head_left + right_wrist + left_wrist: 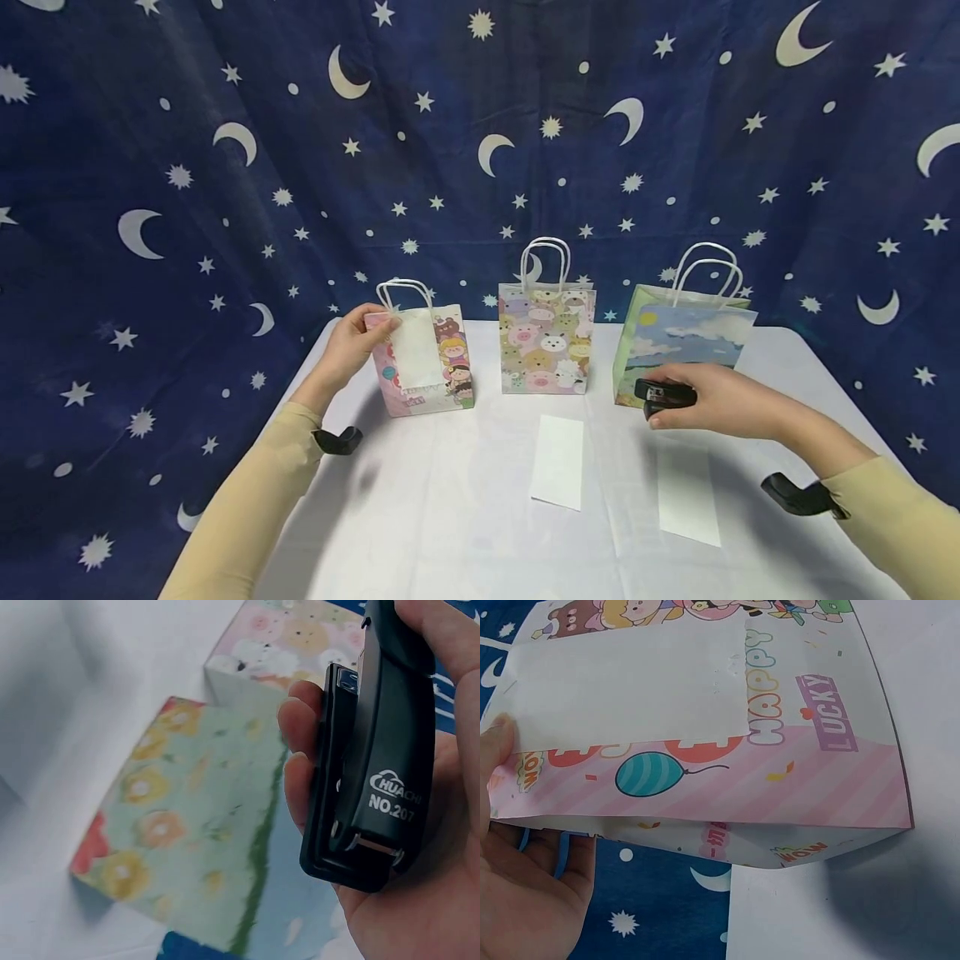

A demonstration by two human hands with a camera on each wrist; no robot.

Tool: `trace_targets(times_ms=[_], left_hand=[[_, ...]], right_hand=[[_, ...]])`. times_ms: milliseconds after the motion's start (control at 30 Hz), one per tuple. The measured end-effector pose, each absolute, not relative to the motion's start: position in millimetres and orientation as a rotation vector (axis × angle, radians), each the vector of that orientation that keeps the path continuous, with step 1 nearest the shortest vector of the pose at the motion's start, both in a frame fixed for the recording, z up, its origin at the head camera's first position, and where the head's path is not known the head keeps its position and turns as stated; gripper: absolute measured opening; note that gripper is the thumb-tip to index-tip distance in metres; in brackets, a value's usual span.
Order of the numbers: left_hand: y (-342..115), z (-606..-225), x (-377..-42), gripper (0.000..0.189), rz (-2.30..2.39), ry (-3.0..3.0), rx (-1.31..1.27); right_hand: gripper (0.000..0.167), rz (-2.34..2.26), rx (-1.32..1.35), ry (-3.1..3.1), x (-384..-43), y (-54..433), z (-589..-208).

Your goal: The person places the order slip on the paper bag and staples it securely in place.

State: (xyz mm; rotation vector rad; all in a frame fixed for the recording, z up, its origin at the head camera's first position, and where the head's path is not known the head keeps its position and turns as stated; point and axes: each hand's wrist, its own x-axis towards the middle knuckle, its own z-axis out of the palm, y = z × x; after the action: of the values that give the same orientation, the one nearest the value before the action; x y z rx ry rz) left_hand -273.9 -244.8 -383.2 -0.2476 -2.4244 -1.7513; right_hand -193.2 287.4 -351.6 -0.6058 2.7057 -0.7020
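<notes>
My left hand (348, 346) pinches the upper left edge of a pink cartoon paper gift bag (456, 358), thumb in front and fingers behind. A white paper strip (418, 354) lies against the bag's front, its top corner under the thumb. In the left wrist view, a small mark that looks like a staple shows on the strip (630, 690) near the thumb. My right hand (723, 402) grips a black stapler (666, 397), held before a landscape-print gift bag (678, 337). Lettering shows on the stapler (382, 765) in the right wrist view.
An animal-print gift bag (546, 342) stands upright between the other two. One white paper strip (558, 462) lies before it on the white table (465, 500); a second strip (686, 492) lies below my right hand. A dark blue curtain (450, 125) hangs behind.
</notes>
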Motion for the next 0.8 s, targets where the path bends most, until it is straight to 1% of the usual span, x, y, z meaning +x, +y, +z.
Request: trace_targets(times_ms=[167, 267, 400, 467, 567, 667, 800], left_hand=[[-248.7, -384.2, -277.0, 0.027, -1.778, -2.434, -0.237], [-251.0, -385.6, -279.3, 0.028, -1.773, -2.445, -0.225], [-252.7, -386.6, -282.8, 0.031, -1.749, -2.458, -0.234], [-253.7, -387.1, -284.9, 0.031, -1.737, -2.461, -0.234], [-256.0, -387.6, -288.2, 0.032, -1.713, -2.474, -0.232], [-258.9, -387.2, -290.6, 0.034, -1.678, -2.499, -0.226], [-261.8, -386.5, -292.4, 0.037, -1.655, -2.53, -0.221]], right_hand=[[0.077, -0.767, -0.594, 2.698, -187.1, 299.2, -366.5], [0.078, -0.788, -0.594, 2.704, -181.4, 306.5, -374.8], [0.084, -0.761, -0.552, 2.741, -174.4, 319.1, -387.0], [0.083, -0.762, -0.515, 2.749, -171.6, 326.3, -393.0], [0.08, -0.771, -0.476, 2.754, -166.9, 337.7, -401.9], [0.072, -0.796, -0.416, 2.743, -161.3, 349.0, -410.0], [0.068, -0.83, -0.342, 2.739, -154.1, 363.1, -419.6]])
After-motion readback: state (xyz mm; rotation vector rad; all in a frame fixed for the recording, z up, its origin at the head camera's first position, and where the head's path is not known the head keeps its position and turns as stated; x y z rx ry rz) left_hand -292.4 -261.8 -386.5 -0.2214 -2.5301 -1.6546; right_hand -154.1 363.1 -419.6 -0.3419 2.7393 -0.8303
